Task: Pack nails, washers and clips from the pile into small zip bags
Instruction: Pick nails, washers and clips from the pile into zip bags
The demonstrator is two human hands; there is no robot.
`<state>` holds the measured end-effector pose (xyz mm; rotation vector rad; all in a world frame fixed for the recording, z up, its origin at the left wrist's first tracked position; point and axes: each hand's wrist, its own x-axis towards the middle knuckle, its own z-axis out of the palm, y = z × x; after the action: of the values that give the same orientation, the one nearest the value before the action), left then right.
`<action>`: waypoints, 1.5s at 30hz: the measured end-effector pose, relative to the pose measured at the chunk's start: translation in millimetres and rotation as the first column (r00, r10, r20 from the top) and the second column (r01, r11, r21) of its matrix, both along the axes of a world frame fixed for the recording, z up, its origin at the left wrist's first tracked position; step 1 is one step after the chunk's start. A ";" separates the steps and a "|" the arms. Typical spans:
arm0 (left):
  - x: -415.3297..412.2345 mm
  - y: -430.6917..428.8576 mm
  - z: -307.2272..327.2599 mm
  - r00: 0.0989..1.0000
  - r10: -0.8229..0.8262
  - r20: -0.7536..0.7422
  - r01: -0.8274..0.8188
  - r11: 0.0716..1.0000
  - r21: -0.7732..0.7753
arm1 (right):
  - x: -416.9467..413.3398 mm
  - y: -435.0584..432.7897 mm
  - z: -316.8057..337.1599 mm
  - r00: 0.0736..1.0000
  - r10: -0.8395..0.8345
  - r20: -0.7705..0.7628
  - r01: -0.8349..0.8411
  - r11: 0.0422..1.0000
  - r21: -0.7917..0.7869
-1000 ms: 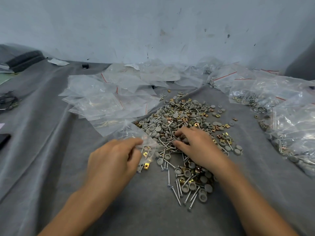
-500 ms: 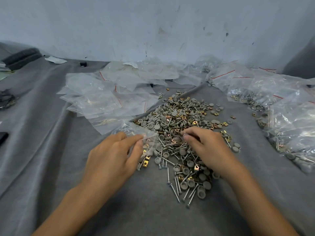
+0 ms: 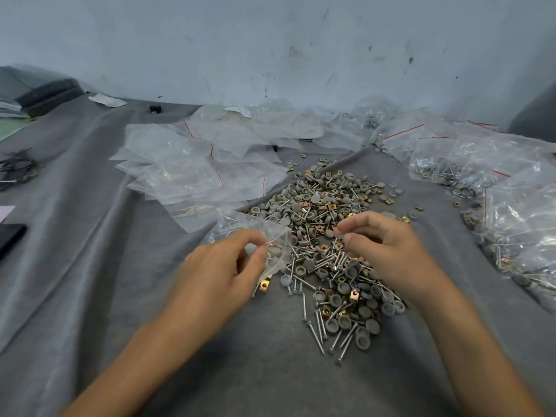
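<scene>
A pile point(image 3: 325, 212) of grey washers, silver nails and brass clips lies on the grey cloth point(image 3: 90, 281) in front of me. My left hand point(image 3: 219, 272) pinches the mouth of a small clear zip bag point(image 3: 270, 233) at the pile's left edge; a few pieces show through the plastic. My right hand point(image 3: 388, 254) hovers just over the middle of the pile with thumb and fingertips pinched together. What they pinch is too small to make out.
Empty zip bags point(image 3: 186, 176) with red seal lines are spread behind the left hand. Filled bags point(image 3: 511, 191) are heaped along the right side. A black flat object point(image 3: 9, 239) lies at the left edge. A pale wall point(image 3: 270, 40) closes the back.
My right hand has lifted off the pile and drawn its fingers into a pinch. The left hand has raised the bag's mouth a little.
</scene>
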<state>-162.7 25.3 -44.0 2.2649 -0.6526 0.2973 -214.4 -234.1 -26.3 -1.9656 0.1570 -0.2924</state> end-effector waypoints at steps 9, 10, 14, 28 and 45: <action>4.1 -1.9 -3.5 0.998 -0.040 -0.052 0.036 0.996 -0.077 | -0.2 12.9 0.9 0.998 0.057 0.011 -0.058 0.964 0.258; 4.3 -1.6 -3.8 0.998 -0.043 -0.050 0.039 0.996 -0.079 | 0.2 13.3 0.1 0.998 0.055 0.010 -0.055 0.962 0.269; 4.8 -1.1 -4.2 0.997 -0.044 -0.059 0.039 0.997 -0.072 | 0.5 12.3 -2.5 0.999 0.041 -0.005 -0.038 0.964 0.264; 2.3 -5.6 1.2 0.986 -0.052 -0.156 0.046 0.998 -0.039 | -4.8 33.5 3.5 0.983 0.182 0.007 -0.168 0.890 0.425; 1.0 -12.3 3.3 0.888 -0.255 -0.383 0.123 0.933 -0.338 | -12.5 61.1 9.0 0.967 0.256 0.022 -0.233 0.837 0.495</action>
<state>-161.7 13.0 -40.7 1.8631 -0.5498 -0.1805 -226.8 -173.0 -17.3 -1.4578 0.0033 -0.0291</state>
